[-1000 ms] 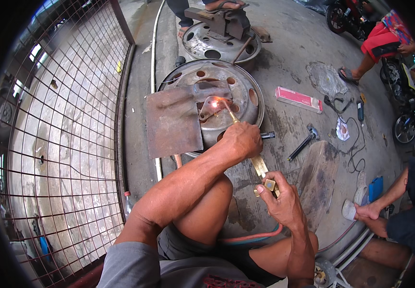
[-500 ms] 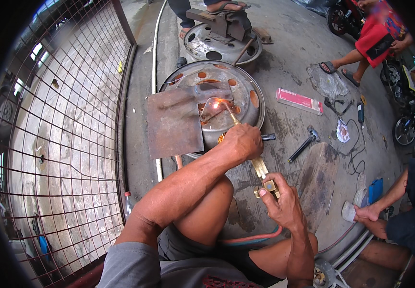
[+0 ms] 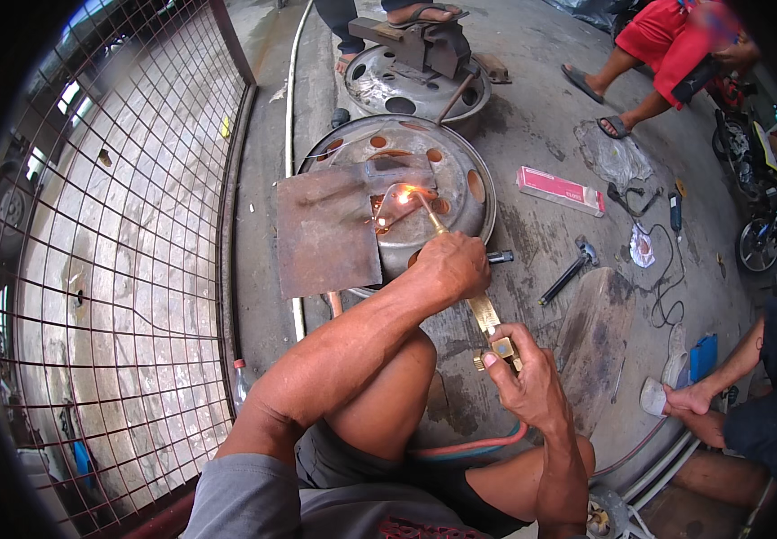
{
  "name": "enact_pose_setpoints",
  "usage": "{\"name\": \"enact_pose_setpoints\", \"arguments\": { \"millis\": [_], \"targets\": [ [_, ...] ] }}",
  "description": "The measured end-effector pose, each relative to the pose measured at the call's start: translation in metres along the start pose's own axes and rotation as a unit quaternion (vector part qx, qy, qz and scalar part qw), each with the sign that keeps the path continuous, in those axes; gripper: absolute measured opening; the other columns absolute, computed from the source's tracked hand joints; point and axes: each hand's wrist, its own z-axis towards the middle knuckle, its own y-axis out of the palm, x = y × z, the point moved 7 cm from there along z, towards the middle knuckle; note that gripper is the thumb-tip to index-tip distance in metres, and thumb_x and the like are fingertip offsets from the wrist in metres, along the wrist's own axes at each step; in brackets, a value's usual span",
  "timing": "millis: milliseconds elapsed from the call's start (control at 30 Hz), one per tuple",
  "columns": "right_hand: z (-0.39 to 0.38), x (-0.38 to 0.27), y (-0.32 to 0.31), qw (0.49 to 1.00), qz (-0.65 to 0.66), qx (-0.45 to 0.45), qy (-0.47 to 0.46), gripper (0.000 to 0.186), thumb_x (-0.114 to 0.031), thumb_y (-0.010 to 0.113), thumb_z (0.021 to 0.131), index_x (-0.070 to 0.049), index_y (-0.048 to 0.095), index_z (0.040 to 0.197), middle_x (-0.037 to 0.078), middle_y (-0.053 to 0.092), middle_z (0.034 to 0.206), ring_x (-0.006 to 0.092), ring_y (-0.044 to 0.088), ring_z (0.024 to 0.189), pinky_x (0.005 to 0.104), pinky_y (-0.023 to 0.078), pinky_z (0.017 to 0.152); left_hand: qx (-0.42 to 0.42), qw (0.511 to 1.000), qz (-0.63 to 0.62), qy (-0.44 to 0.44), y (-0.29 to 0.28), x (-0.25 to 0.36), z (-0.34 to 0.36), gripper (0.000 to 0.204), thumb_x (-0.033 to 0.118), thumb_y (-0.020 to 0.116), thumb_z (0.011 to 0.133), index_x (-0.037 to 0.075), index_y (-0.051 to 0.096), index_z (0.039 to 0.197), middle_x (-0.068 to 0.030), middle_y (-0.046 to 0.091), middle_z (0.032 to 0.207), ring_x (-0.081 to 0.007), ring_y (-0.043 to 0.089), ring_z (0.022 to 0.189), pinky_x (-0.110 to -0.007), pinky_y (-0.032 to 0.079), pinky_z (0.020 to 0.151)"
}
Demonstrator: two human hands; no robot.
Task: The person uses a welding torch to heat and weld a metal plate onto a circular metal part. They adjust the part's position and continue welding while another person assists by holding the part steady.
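Note:
A brass gas torch (image 3: pixel 483 313) runs from my lap up to a bright orange flame (image 3: pixel 404 195) on a metal piece atop a steel wheel rim (image 3: pixel 474 193). My left hand (image 3: pixel 449 267) is closed around the torch's tube near the middle. My right hand (image 3: pixel 527 383) grips the torch's valve end, thumb on the brass knob. A rusty flat steel plate (image 3: pixel 327 231) leans on the rim just left of the flame. An orange hose (image 3: pixel 469 446) trails from the torch over my thigh.
A second rim with a vise (image 3: pixel 424 54) lies behind. A hammer (image 3: pixel 568 273), a pink box (image 3: pixel 561 190) and cables lie on the concrete to the right. A wire mesh fence (image 3: pixel 128 260) stands left. A person in red (image 3: pixel 676 45) crouches far right; another person's hand (image 3: pixel 689 400) rests nearby.
The view has shifted slightly; my left hand has slid a little down and right along the torch. The person in red has moved left. The flame stays on the same spot.

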Motion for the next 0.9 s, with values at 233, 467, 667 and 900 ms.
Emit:
{"name": "enact_pose_setpoints", "arguments": {
  "millis": [233, 467, 667, 900],
  "targets": [
    [0.000, -0.001, 0.000, 1.000, 0.002, -0.004, 0.007, 0.025, -0.020, 0.065, 0.097, -0.004, 0.057, 0.115, 0.015, 0.066, 0.072, 0.0283, 0.070, 0.063, 0.0415, 0.052, 0.061, 0.001, 1.000, 0.008, -0.001, -0.001, 0.001, -0.001, 0.029, 0.024, 0.064, 0.091, -0.001, 0.079, 0.093, -0.0232, 0.076, 0.092, -0.0375, 0.075, 0.092, -0.045, 0.060, 0.083],
    [0.002, -0.002, 0.001, 1.000, 0.007, -0.012, 0.009, 0.024, -0.020, 0.064, 0.098, -0.004, 0.056, 0.114, 0.014, 0.066, 0.072, 0.0276, 0.070, 0.065, 0.0410, 0.053, 0.062, 0.012, 1.000, 0.007, 0.001, 0.000, -0.002, 0.001, 0.028, 0.024, 0.065, 0.089, -0.001, 0.079, 0.092, -0.0235, 0.076, 0.091, -0.0373, 0.075, 0.092, -0.045, 0.060, 0.082],
    [0.003, 0.000, 0.003, 0.999, 0.026, -0.017, 0.029, 0.023, -0.019, 0.065, 0.098, -0.004, 0.056, 0.114, 0.013, 0.067, 0.073, 0.0245, 0.070, 0.066, 0.0396, 0.053, 0.063, 0.007, 1.000, 0.019, 0.001, -0.001, -0.002, 0.001, 0.027, 0.024, 0.066, 0.089, 0.000, 0.079, 0.093, -0.0228, 0.076, 0.091, -0.0364, 0.076, 0.092, -0.044, 0.060, 0.082],
    [0.002, 0.008, 0.006, 0.998, 0.050, -0.009, 0.033, 0.023, -0.018, 0.066, 0.098, -0.004, 0.056, 0.114, 0.012, 0.067, 0.075, 0.0217, 0.068, 0.066, 0.0383, 0.053, 0.063, 0.037, 0.999, -0.003, 0.009, 0.002, -0.003, 0.004, 0.030, 0.025, 0.063, 0.087, -0.002, 0.077, 0.086, -0.0276, 0.072, 0.083, -0.0423, 0.074, 0.086, -0.049, 0.059, 0.079]
  ]
}}
